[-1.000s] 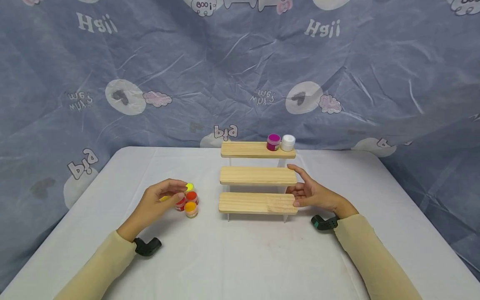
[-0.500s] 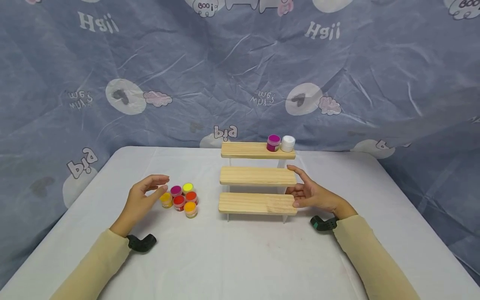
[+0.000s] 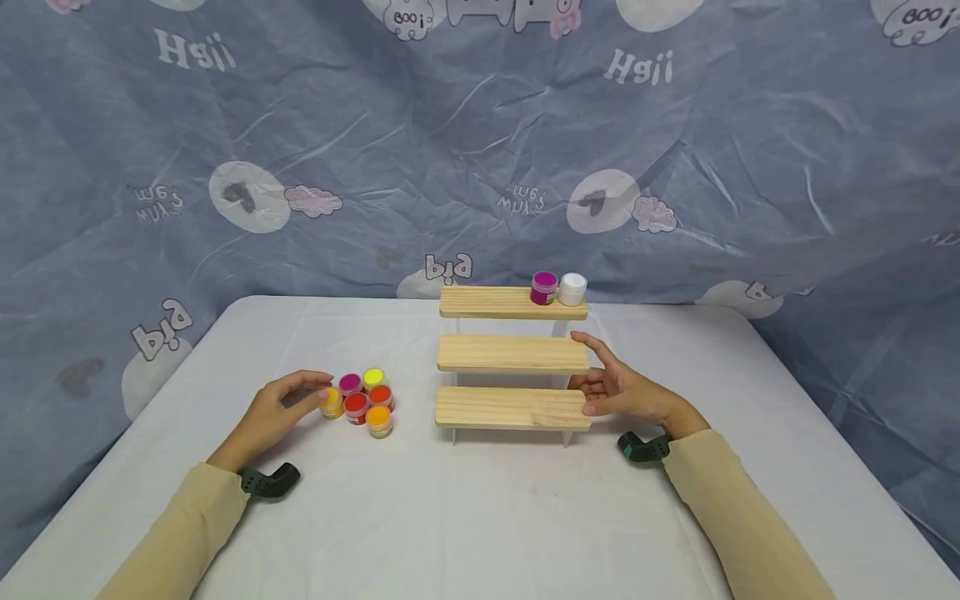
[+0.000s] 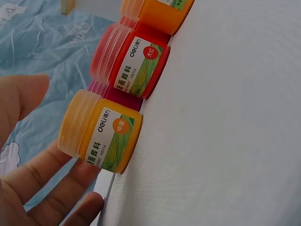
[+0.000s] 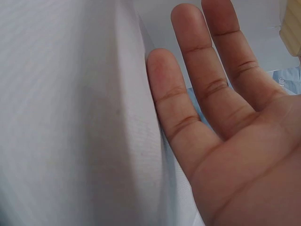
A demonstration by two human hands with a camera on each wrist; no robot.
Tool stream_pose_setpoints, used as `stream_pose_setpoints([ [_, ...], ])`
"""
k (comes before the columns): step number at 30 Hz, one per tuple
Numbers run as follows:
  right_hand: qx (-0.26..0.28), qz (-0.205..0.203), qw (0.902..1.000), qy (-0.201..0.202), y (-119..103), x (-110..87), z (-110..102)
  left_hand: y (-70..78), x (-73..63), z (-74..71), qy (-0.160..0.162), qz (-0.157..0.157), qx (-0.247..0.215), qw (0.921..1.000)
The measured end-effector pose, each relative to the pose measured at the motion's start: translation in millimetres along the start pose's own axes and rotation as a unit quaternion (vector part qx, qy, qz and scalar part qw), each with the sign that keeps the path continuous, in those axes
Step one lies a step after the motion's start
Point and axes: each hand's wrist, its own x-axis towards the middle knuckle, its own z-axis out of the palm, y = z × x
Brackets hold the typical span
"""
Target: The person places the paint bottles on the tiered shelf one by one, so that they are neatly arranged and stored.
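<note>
My left hand is at a dark-yellow paint jar, the leftmost of a cluster on the table. Its fingers reach behind the jar, while in the left wrist view the thumb stands apart from it. Beside that jar are a red jar, an orange-red jar, an orange jar, a magenta jar and a bright yellow jar. At the right end of a three-tier wooden stand, my right hand touches the boards with thumb and index finger; the other fingers extend loosely in its wrist view.
On the stand's top board, toward the right, sit a purple jar and a white jar. White cloth covers the table. A blue-grey printed curtain hangs behind it.
My left hand has drawn back leftward from over the cluster, then lowered to the dark-yellow jar. The right hand stays at the stand, and the jars keep their places.
</note>
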Motion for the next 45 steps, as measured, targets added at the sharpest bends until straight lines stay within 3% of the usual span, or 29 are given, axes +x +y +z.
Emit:
stream_pose_setpoints([
  [3, 0.002, 0.001, 1.0000, 0.002, 0.5, -0.6, -0.5, -0.3, 0.3, 0.4, -0.030, -0.008, 0.001, 0.9995],
  [13, 0.007, -0.014, 0.9999, -0.007, 2.3, -2.0, -3.1, 2.4, 2.3, 0.1, -0.072, -0.044, -0.009, 0.9964],
  [30, 0.012, -0.009, 0.9999, -0.006, 3.4, -0.9, -0.3, -4.7, -0.9, 1.2, -0.065, -0.044, -0.003, 0.9969],
  [45, 0.010, -0.013, 0.9999, -0.004, 4.7, -0.3, -0.4, -1.3, -0.7, 1.1, -0.055, -0.039, 0.006, 0.9977],
])
